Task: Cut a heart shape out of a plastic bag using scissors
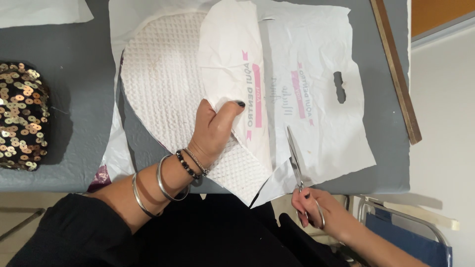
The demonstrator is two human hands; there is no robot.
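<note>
Cutting is mid-course: right hand (316, 207) grips scissors (296, 165) at the near edge of the white plastic bag (316, 99) on the grey surface (79, 74), left hand (213, 129) pinching its fold over a quilted heart-shaped pad (163, 84); next, I judge, blades must follow the pad's curve.

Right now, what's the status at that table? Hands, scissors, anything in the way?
Left hand pinning folded plastic bag over white textured pad. Right hand gripping scissors, blades in bag's lower edge. Sequined pouch far left, clear of the cut.
</note>
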